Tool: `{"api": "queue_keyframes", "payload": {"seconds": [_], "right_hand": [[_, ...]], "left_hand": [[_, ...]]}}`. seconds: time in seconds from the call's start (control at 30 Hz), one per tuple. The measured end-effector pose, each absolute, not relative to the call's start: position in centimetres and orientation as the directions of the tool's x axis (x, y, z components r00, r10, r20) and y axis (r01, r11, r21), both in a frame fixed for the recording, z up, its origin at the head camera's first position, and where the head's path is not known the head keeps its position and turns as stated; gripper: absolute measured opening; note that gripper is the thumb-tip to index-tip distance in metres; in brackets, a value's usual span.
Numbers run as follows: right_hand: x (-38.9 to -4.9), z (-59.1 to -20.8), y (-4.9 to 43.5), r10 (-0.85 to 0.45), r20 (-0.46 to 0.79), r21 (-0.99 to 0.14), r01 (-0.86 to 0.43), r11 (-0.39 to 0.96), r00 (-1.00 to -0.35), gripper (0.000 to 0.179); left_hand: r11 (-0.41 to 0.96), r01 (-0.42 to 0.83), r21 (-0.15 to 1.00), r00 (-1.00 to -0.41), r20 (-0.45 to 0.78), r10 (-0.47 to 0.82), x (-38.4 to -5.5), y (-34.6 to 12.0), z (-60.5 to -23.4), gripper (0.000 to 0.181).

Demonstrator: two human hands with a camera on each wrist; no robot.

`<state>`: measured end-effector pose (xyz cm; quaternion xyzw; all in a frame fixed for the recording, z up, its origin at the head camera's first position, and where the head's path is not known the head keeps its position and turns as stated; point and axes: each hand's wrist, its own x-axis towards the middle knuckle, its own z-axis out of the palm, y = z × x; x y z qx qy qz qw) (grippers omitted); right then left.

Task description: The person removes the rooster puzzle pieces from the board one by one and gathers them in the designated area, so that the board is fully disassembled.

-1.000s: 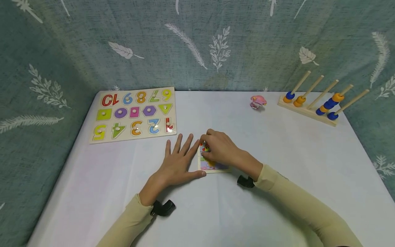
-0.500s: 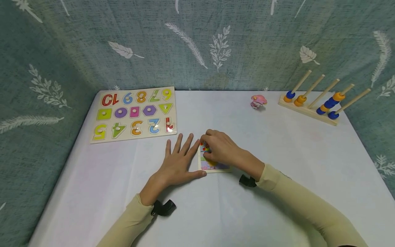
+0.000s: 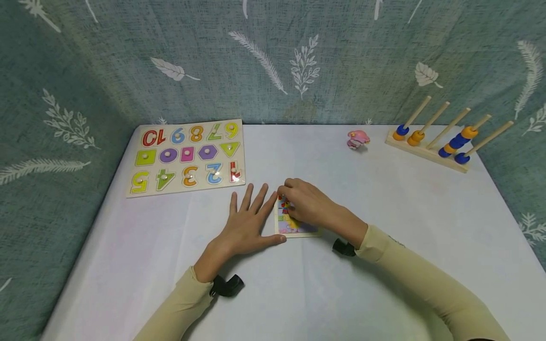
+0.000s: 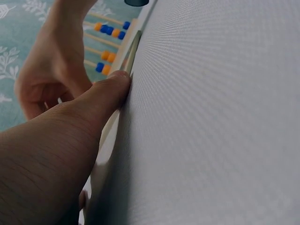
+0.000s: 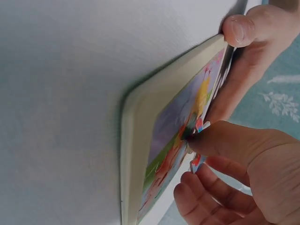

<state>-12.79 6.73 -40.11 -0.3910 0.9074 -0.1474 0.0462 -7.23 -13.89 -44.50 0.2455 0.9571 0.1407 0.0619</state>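
A small wooden-framed picture puzzle (image 3: pixel 297 235) lies on the white table in the head view, partly covered by my right hand. My left hand (image 3: pixel 244 227) rests flat with fingers spread, its thumb and index fingertip at the puzzle's left side. In the right wrist view the left thumb touches a corner of the frame (image 5: pixel 140 105). Over the picture, my right hand (image 3: pixel 308 202) pinches a small colourful puzzle piece (image 5: pixel 197 161) between thumb and fingers; it sits tilted at the picture's surface. Most of that piece is hidden by the fingers.
A number-and-shape peg board (image 3: pixel 186 156) lies at the back left. A pink figurine (image 3: pixel 358 139) stands at the back, right of centre. Farther right is a wooden bead stand (image 3: pixel 428 154) with blue and orange beads. A patterned cloth (image 3: pixel 273 61) hangs behind the table.
My right thumb has drawn slightly to the right and more of the puzzle picture shows beside it. The left hand stays where it was.
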Motion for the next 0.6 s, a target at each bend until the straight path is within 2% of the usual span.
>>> {"api": "queue_keyframes", "payload": {"seconds": [0.2,0.6], "right_hand": [[-12.65,-40.23,7.03,-0.736,0.092,-0.291,-0.725,0.624,-0.67,0.034],[-12.59,-40.46,7.05,-0.719,0.111,-0.325,-0.708,0.627,-0.686,0.034]], "left_hand": [[0.841,0.451,0.3,-0.872,-0.053,0.486,-7.24,-13.88,-44.49,0.106],[0.845,0.446,0.295,-0.873,-0.063,0.483,-7.23,-13.87,-44.51,0.106]]}}
